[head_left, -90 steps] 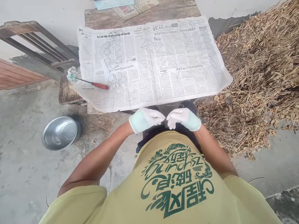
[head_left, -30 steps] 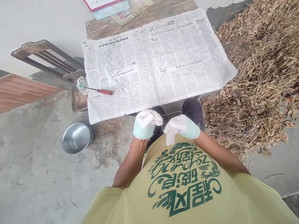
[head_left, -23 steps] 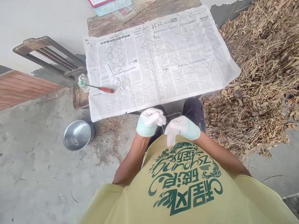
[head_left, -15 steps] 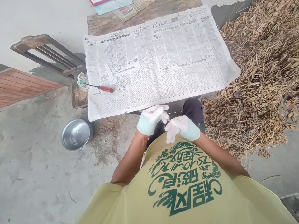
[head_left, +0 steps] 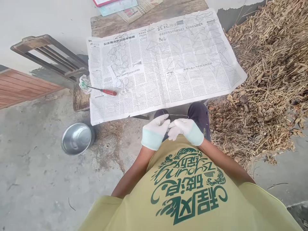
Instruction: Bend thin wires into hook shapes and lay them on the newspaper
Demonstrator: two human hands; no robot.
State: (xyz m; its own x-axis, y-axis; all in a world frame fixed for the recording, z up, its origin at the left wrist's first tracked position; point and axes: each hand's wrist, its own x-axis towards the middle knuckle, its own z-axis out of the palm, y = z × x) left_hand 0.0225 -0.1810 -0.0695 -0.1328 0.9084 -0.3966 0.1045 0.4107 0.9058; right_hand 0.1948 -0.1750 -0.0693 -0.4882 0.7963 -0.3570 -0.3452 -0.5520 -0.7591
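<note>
Both my hands wear white gloves with pale green cuffs and meet over my lap, below the newspaper's near edge. A thin, light wire point(head_left: 179, 115) arcs above the fingers, bent round at its right end. My left hand point(head_left: 155, 129) is closed in a pinch on the wire, its thumb and forefinger toward the other hand. Fingertips of my right hand point(head_left: 184, 128) also pinch the wire, close against the left fingertips. The exact grip points are partly hidden by the gloves. Thin wire circles point(head_left: 119, 57) and angular wire shapes point(head_left: 199, 45) lie on the newspaper point(head_left: 149, 96).
A red-handled screwdriver point(head_left: 109, 92) lies at the newspaper's left side, beside a crumpled white wad point(head_left: 84, 83). The newspaper covers a wooden table point(head_left: 106, 26). Left stand a wooden chair point(head_left: 45, 61) and a metal bowl point(head_left: 77, 138). Dry leaves and stalks point(head_left: 262, 89) heap up at right.
My left hand has turned, with thumb and forefinger now pinched closer to the right fingertips. The right hand has shifted slightly up and left. The wire remains between them.
</note>
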